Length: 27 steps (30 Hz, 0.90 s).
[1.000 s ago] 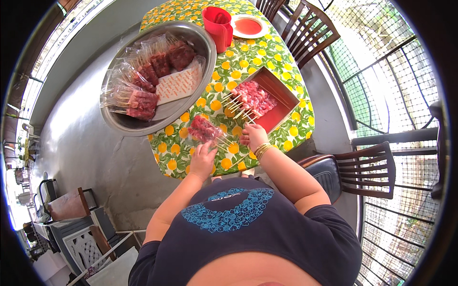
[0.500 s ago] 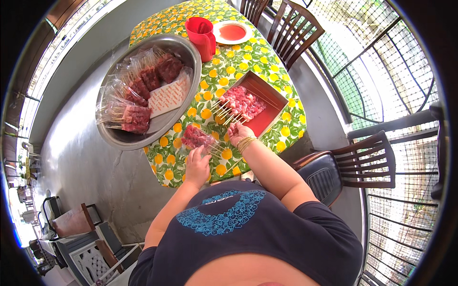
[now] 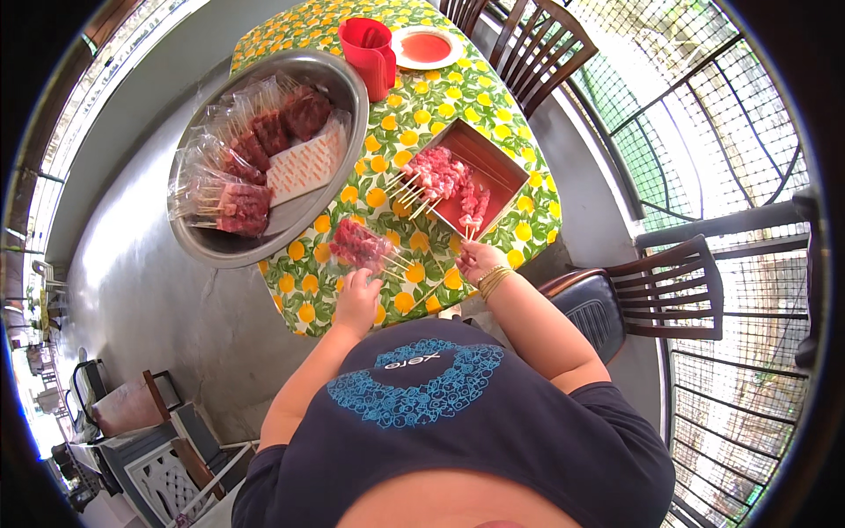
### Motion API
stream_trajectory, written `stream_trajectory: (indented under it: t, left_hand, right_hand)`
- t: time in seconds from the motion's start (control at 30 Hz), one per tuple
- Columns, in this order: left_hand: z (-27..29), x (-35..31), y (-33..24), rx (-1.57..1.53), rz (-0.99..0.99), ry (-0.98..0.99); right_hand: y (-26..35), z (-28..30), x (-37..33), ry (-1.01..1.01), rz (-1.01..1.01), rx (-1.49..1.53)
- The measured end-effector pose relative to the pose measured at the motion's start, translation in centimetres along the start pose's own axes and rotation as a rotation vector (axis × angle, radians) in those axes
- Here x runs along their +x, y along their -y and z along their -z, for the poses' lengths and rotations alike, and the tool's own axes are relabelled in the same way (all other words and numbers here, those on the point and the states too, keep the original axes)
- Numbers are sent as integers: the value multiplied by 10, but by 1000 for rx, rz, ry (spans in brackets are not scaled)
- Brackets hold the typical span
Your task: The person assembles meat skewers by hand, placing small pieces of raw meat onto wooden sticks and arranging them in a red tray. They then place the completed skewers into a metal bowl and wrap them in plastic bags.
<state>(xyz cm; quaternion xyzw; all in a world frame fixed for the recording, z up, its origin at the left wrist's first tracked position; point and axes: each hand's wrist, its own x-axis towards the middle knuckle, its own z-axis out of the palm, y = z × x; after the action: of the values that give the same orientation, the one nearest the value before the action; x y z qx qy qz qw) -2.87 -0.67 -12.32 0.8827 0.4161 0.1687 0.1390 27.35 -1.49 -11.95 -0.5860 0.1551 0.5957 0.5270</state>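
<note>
My right hand (image 3: 480, 260) pinches the bare stick ends of a few meat skewers (image 3: 476, 209), whose meat lies over the red inside of a shallow box (image 3: 495, 187). Beside them in the box is a pile of raw meat skewers (image 3: 437, 173), sticks jutting over its left edge. My left hand (image 3: 357, 297) is at the near edge of a clear plastic bag of meat skewers (image 3: 359, 245), fingers curled against it. That bag lies flat on the tablecloth, its sticks pointing right.
A large metal basin (image 3: 231, 255) at left holds several bagged skewer bundles (image 3: 242, 207) and a white printed pack (image 3: 304, 167). Farther back stand a red jug (image 3: 377, 66) and a plate with red liquid (image 3: 427, 48). Wooden chairs (image 3: 664, 286) flank the table's right side.
My right hand has moved right along the box's near edge, drawing a few skewers apart from the pile. My left hand stays by the bag, its fingers more curled.
</note>
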Motion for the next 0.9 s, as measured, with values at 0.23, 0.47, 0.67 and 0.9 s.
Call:
stream_trajectory:
  t: [0.23,0.47,0.67,0.9]
  left_hand:
    - [-4,16,7,-64,15,-85]
    - [-5,35,8,-61,44,-148]
    - [-6,37,2,-61,47,-180]
    - [-3,31,-2,-6,14,-138]
  right_hand:
    - [10,36,-17,197,132,-141]
    - [4,69,-63,322,48,-407]
    - [-8,71,-74,474,-113,-603]
    - [-35,59,-33,576,-370,-566]
